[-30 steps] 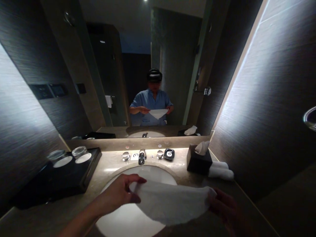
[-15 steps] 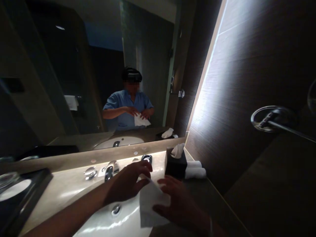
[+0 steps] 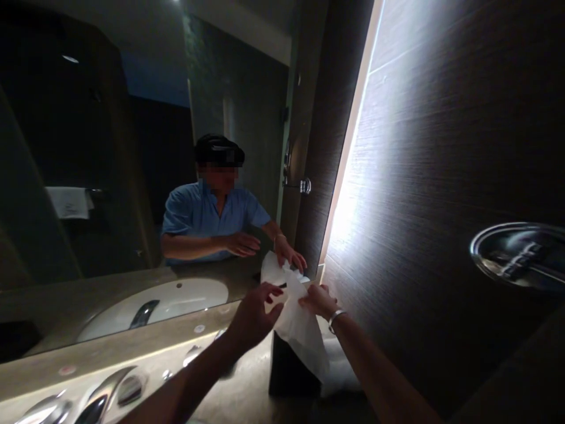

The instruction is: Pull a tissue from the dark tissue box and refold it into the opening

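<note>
My right hand (image 3: 321, 299) is closed on the upper part of a white tissue (image 3: 302, 333). The sheet hangs over the top and front of a black tissue box (image 3: 291, 371), hiding the box's opening. To the left of the tissue is my left hand (image 3: 256, 313), its thumb and fingers apart with nothing gripped between them. Its fingertips come close to the sheet; whether they touch it I cannot tell.
White rolled towels (image 3: 339, 365) lie right of the box on the counter (image 3: 249, 386). A chrome faucet (image 3: 110, 391) stands lower left. Behind is a mirror (image 3: 247, 176) reflecting me; a metal wall fixture (image 3: 516, 259) juts out at right.
Both hands have moved forward and to the right, from above the sink to the tissue box. My left hand no longer touches tissue over the basin. The view has shifted closer to the mirror.
</note>
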`<state>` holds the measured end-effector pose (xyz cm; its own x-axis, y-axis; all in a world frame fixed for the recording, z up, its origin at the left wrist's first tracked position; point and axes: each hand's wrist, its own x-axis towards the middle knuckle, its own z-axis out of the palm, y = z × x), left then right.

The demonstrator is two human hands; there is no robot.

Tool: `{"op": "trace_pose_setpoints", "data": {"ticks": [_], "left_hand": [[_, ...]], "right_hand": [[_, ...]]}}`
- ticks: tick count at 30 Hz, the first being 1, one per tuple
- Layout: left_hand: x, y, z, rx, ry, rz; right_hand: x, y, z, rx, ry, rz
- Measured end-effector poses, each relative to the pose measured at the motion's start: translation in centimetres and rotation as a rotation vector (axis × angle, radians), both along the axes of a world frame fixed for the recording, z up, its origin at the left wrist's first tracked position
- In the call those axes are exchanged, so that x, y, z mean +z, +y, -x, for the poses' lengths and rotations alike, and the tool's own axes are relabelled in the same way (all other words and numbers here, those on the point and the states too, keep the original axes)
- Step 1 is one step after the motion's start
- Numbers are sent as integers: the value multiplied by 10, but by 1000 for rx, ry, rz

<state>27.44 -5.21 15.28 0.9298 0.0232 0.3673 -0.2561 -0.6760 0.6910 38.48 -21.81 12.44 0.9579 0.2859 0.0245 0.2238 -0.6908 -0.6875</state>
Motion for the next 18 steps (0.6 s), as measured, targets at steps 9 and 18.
{"op": "trace_pose_setpoints", "data": {"ticks": [9, 18], "left_hand": [[-102, -49, -67, -158, -48, -50], [-116, -56, -52, -135, -167, 73]], "right_hand": [[-24, -26, 26, -6, 129, 86], [-32, -60, 61, 53, -216, 223]]}}
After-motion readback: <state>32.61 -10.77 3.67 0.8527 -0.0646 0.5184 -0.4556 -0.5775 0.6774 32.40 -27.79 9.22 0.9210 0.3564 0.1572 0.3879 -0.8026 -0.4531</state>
